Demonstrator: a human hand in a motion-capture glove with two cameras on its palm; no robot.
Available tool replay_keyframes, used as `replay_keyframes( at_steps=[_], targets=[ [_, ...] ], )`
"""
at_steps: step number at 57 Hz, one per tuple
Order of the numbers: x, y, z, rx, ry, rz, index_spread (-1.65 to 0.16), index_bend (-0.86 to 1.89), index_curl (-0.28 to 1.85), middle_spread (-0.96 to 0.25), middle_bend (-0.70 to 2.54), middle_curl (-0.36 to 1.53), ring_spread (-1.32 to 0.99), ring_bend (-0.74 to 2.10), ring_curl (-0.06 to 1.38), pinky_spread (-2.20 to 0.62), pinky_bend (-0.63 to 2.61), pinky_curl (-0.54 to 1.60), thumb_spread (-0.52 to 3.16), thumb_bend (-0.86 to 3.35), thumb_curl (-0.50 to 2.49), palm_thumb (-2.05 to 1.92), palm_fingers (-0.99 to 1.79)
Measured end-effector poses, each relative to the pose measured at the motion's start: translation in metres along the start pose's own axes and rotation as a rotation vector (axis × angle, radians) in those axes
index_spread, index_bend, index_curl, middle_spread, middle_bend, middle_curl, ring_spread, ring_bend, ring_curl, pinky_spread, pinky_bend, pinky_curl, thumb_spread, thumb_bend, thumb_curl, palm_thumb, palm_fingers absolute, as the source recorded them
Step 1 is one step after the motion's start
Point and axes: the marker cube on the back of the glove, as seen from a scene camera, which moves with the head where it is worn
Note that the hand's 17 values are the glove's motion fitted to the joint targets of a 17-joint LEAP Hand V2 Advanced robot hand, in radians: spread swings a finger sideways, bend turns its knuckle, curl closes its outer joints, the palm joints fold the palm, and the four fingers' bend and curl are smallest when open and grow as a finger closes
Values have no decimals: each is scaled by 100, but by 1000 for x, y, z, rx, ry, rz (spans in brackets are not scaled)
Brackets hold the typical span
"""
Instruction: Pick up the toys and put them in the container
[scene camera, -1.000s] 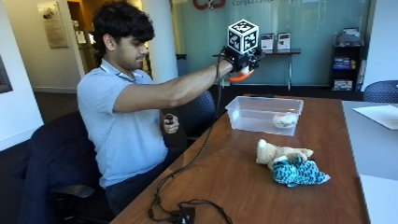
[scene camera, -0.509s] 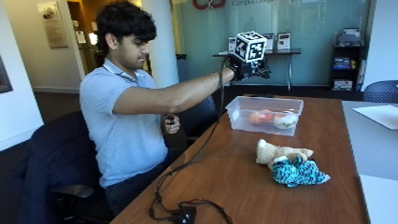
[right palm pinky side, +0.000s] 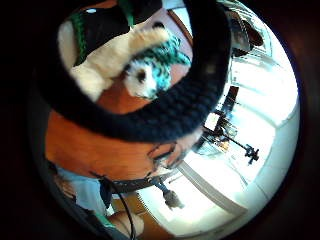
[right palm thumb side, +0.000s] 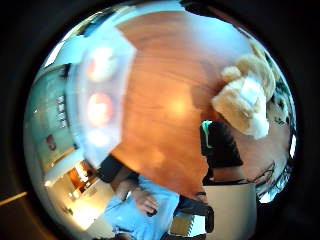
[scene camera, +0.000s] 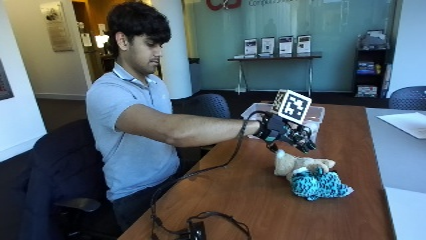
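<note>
— Where are the toys found?
— A tan plush toy (scene camera: 296, 162) and a teal patterned plush toy (scene camera: 318, 183) are seen lying against each other on the wooden table (scene camera: 266, 200), well apart from the clear container (scene camera: 316, 116) at the far end. Inside the container an orange ball (right palm thumb side: 99, 109) and a paler ball (right palm thumb side: 101, 63) can be made out.

— And the fingers?
— The gloved right hand (scene camera: 285, 134) is held in the air just above the tan toy. Its fingers (scene camera: 305, 145) are spread and angled down toward the toy; nothing is gripped, and no contact with either toy is seen. In the little-finger palm view both toys are framed close beneath a glove strap.

— Anything else on the table?
— A black cable (scene camera: 200, 220) is trailed along the near edge, and a sheet of paper (scene camera: 407, 122) is laid on the adjoining grey table.
</note>
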Motion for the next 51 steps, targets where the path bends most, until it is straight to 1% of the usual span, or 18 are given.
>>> replay_keyframes(
  at_steps=[9, 13, 17, 18, 20, 22, 23, 24, 26, 29, 32, 39, 46, 51],
  targets=[
    [3, -22, 32, -90, 197, 20, -31, 14, 25, 0, 13, 34, -1, 20, 24, -3, 108, 27, 154, 53, 27, 5, -22],
    [-2, -29, 39, -81, 236, 28, -31, 12, 25, 0, 12, 33, -1, 18, 24, -3, 108, 27, 158, 57, 29, 10, -23],
    [-8, -32, 44, -15, 227, -10, -31, 12, 24, 0, 8, 29, 0, 14, 22, -9, 126, 31, 160, 61, 32, 16, -15],
    [-9, -33, 45, 4, 220, -21, -31, 22, 27, 1, 5, 28, 1, 13, 22, -14, 134, 33, 161, 63, 33, 17, -4],
    [-16, -35, 46, 46, 208, -36, -32, 29, 29, 1, 5, 26, 1, 14, 21, -18, 139, 34, 161, 66, 35, 21, 2],
    [-21, -35, 45, 94, 216, -47, -32, 45, 33, 1, 6, 24, 1, 14, 20, -23, 142, 34, 162, 70, 37, 27, 17],
    [-22, -35, 44, 124, 225, -55, -32, 49, 34, 1, 7, 23, 1, 15, 20, -24, 142, 34, 161, 72, 39, 30, 21],
    [-24, -34, 42, 158, 232, -63, -32, 51, 34, 1, 8, 23, 1, 16, 20, -25, 142, 34, 161, 74, 40, 32, 22],
    [-27, -31, 38, 225, 240, -73, -31, 56, 38, 0, 14, 23, 0, 20, 21, -27, 140, 34, 158, 77, 43, 38, 32],
    [-29, -24, 31, 302, 231, -82, -29, 55, 39, -2, 20, 25, -1, 28, 23, -30, 135, 33, 155, 79, 46, 45, 46],
    [-36, -19, 21, 363, 210, -85, -28, 52, 40, -3, 23, 27, -3, 35, 25, -32, 130, 32, 152, 80, 49, 50, 56],
    [-42, 9, -30, 547, 85, -56, -26, 48, 43, -5, 23, 29, -6, 40, 28, -34, 125, 32, 146, 81, 55, 57, 59],
    [-43, 51, -98, 710, -153, -130, -25, 44, 45, -6, 21, 30, -8, 42, 29, -35, 121, 31, 141, 79, 59, 60, 63],
    [-42, 81, -144, 796, -291, -242, -25, 41, 46, -6, 19, 31, -9, 42, 30, -35, 119, 31, 138, 78, 61, 61, 64]
  ],
)
